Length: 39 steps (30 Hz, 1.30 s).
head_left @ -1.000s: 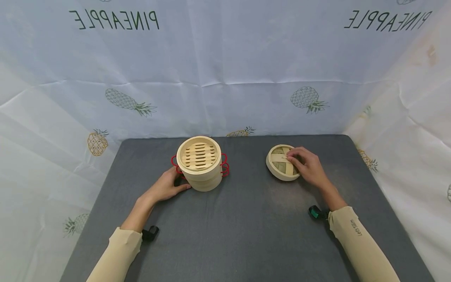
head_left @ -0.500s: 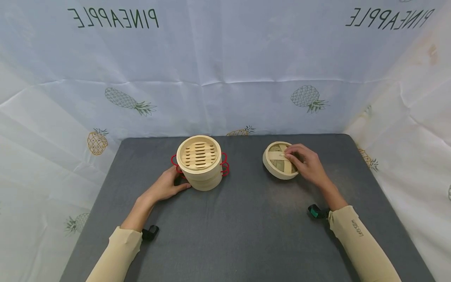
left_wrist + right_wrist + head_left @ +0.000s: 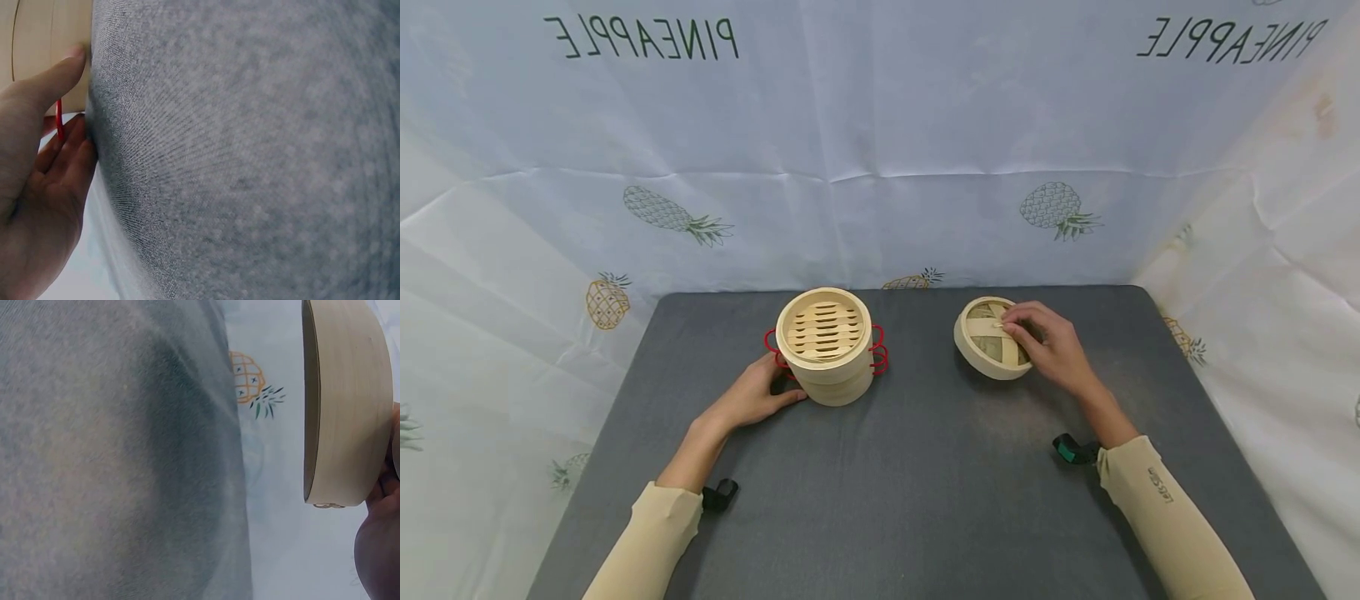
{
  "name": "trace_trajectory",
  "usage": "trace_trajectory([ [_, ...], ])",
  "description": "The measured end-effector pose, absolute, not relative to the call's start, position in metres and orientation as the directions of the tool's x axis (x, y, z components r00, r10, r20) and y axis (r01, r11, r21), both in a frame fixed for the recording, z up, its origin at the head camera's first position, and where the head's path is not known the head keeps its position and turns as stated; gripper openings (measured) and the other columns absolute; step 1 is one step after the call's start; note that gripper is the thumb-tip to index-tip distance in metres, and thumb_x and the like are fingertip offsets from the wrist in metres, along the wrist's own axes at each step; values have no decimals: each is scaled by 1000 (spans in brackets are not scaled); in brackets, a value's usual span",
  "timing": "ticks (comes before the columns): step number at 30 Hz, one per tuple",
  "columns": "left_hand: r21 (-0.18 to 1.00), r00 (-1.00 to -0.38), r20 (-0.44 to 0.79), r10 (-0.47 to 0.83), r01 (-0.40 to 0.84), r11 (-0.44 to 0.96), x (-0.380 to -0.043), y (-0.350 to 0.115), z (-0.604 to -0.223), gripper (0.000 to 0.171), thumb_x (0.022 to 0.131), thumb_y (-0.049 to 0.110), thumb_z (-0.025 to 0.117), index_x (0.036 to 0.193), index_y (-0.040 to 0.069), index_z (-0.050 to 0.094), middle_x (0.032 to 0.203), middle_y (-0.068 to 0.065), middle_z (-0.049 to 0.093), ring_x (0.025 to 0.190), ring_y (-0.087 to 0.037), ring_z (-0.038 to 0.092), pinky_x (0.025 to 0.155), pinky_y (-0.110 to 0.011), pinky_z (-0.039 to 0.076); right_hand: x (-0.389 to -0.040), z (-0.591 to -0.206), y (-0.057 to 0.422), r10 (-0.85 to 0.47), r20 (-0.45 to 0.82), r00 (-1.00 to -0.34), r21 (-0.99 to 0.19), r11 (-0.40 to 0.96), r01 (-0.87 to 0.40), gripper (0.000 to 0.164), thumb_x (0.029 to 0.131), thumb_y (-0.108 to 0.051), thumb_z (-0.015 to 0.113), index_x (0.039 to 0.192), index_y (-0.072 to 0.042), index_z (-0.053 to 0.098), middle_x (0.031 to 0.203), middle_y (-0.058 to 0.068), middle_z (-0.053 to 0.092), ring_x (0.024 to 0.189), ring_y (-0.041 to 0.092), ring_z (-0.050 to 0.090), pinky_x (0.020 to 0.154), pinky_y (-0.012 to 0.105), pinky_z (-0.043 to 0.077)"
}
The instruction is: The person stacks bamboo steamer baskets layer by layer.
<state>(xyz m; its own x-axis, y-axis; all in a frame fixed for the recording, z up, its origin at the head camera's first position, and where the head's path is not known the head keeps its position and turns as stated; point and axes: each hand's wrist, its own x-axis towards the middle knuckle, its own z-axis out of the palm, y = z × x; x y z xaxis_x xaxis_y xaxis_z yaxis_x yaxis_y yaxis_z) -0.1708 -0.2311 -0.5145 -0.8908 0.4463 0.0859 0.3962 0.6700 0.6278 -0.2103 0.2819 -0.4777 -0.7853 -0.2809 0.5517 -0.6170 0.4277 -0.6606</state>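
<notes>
A stacked bamboo steamer [image 3: 831,385] with red loop handles stands at the back left of the table, its slatted floor [image 3: 823,332] showing from above. My left hand [image 3: 751,398] holds its lower left side. In the left wrist view, the thumb [image 3: 53,81] lies along the steamer wall [image 3: 53,37], and the other fingers are round by a red handle [image 3: 60,119]. To the right, my right hand [image 3: 1051,348] pinches the top of the round bamboo lid [image 3: 988,327]. The right wrist view shows the lid's side wall [image 3: 350,400] raised off the table, a gap under its rim.
The dark grey table [image 3: 880,500] ends at a white cloth backdrop [image 3: 880,225] printed with pineapples. Cloth also hangs along both sides. Each wrist wears a small black camera, the left one [image 3: 721,495] and the right one [image 3: 1073,450] close over the table.
The lid has risen from the table and shifted slightly left and back, with my right hand moving along with it. My left hand and the steamer stay in place.
</notes>
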Motion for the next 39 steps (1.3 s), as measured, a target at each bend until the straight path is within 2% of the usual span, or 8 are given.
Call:
trace_trajectory([
  [19, 628, -891, 86, 446, 397, 670, -171, -230, -514, 61, 95, 18, 87, 148, 7, 58, 140, -14, 68, 131, -33, 67, 111, -55, 55, -207, -459, 270, -272, 558, -784, -656, 434, -617, 24, 96, 13, 73, 110, -5, 79, 117, 15, 76, 120, -6, 61, 106, 7, 46],
  [39, 628, -895, 79, 440, 387, 675, -170, -229, -513, 62, 96, 18, 85, 150, 7, 57, 141, -15, 67, 130, -34, 68, 109, -55, 56, -202, -436, 250, -262, 613, -745, -646, 377, -664, 27, 91, 17, 75, 108, -4, 80, 115, 18, 76, 120, -2, 64, 109, 11, 48],
])
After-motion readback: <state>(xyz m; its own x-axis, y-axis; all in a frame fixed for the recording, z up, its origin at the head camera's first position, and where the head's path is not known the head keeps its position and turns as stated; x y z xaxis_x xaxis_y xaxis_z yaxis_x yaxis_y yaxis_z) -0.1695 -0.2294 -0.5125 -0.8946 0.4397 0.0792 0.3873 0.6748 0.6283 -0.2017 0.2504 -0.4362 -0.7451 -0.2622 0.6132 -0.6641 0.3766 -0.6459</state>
